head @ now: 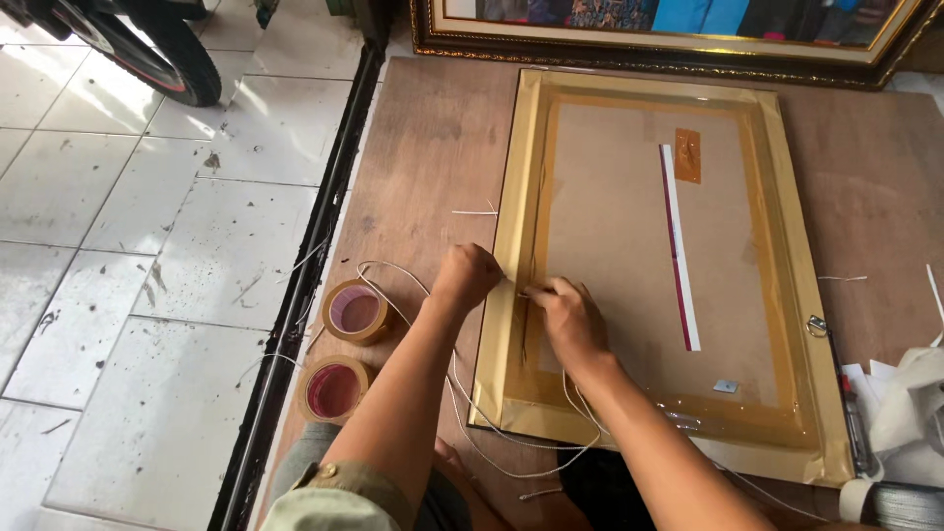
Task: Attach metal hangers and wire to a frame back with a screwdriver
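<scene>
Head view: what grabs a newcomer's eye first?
The gold picture frame lying face-down on the brown table, its backing board sealed round the edges with brown tape. Both hands meet at its left edge: the left hand and right hand pinch a white cord that loops off towards the table's near edge. Two rolls of brown tape sit to the left of the arms, near the table's left edge.

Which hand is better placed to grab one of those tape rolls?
Probably the left hand: it sits at the frame's left edge, nearest the tape rolls. The right hand is farther over the backing.
</scene>
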